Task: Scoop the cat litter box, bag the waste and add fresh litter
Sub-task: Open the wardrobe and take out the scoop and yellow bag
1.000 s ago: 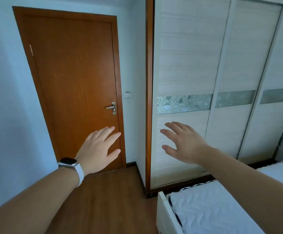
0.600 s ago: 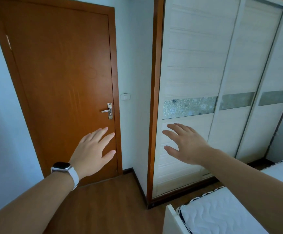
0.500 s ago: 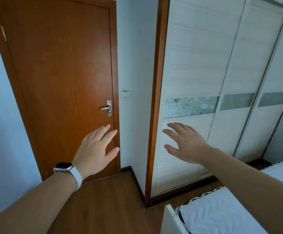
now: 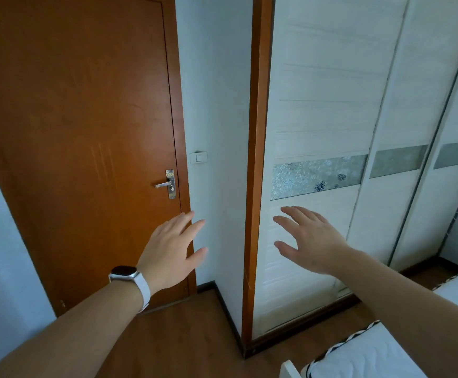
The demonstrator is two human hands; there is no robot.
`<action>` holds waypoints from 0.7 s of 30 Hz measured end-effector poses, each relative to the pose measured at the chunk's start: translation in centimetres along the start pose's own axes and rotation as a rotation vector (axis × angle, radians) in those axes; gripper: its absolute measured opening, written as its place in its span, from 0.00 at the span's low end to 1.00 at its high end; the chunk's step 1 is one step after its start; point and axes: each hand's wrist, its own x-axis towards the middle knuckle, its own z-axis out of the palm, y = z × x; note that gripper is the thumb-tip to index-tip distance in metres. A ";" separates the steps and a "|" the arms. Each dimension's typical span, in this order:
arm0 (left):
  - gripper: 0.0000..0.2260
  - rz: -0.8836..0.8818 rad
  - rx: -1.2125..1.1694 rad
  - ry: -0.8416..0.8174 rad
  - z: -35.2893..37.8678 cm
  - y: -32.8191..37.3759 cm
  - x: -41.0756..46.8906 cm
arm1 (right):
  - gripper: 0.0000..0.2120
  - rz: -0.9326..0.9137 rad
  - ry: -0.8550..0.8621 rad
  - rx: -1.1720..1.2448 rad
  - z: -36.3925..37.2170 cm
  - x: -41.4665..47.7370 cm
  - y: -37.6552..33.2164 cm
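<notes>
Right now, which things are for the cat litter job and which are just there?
For the job: left hand and right hand, both empty; no litter things in view.
Just there: door, light switch, wardrobe, mattress, watch.

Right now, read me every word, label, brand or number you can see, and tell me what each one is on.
None: no readable text anywhere in this view.
Watch: screen dark, nothing shown.
Light switch: no marking legible.
Door lock plate: too small to show any mark.
Wardrobe glass band: flower pattern only, no letters.
</notes>
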 end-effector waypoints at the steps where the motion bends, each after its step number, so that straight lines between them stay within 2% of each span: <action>1: 0.28 0.008 0.012 -0.005 0.7 -0.1 1.3 | 0.38 -0.001 0.004 0.008 0.9 1.1 0.7; 7: 0.27 0.044 0.037 -0.014 4.4 -0.3 11.0 | 0.37 0.001 0.030 0.066 5.7 8.7 5.4; 13: 0.27 0.114 0.000 0.009 7.7 2.2 22.2 | 0.35 0.023 0.062 0.085 8.8 15.3 13.0; 21: 0.29 0.196 0.030 -0.018 11.1 3.6 30.9 | 0.30 0.044 0.131 0.095 12.9 20.9 18.9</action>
